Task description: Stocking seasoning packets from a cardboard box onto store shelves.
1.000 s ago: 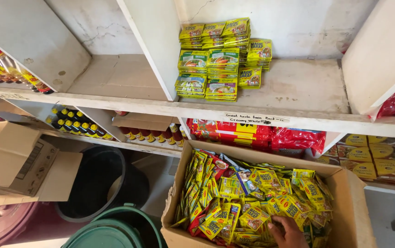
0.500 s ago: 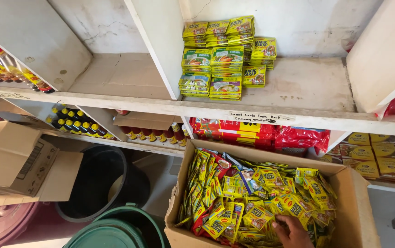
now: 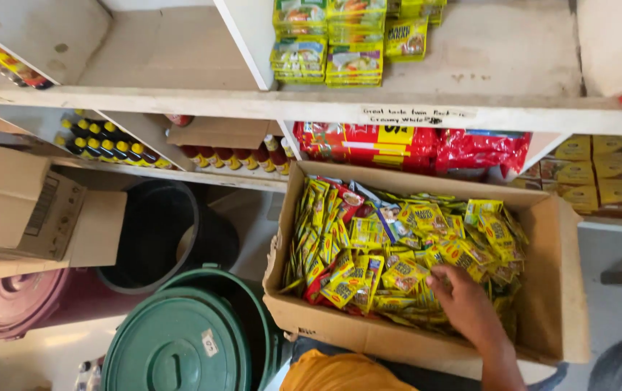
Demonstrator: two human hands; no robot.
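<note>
My right hand point(image 3: 464, 300) reaches into an open cardboard box point(image 3: 561, 289) from the lower right. Its bent fingers lie on a heap of small yellow and green sachets point(image 3: 405, 246), with a few red ones at the left side. I cannot make out whether the fingers grip a sachet. My left hand is out of sight. Orange cloth point(image 3: 340, 373) shows just below the box.
A white shelf point(image 3: 180, 101) above holds stacked green-yellow packets point(image 3: 329, 51); under it lie red packets point(image 3: 405, 145) and dark bottles with yellow caps point(image 3: 108, 141). To the left stand a green lidded bin point(image 3: 173, 340), a black bucket point(image 3: 155, 232), a maroon lid point(image 3: 14, 297) and another carton point(image 3: 21, 206).
The view has dropped and come closer to the box. My right hand has moved from the box's near edge further up into the heap of sachets.
</note>
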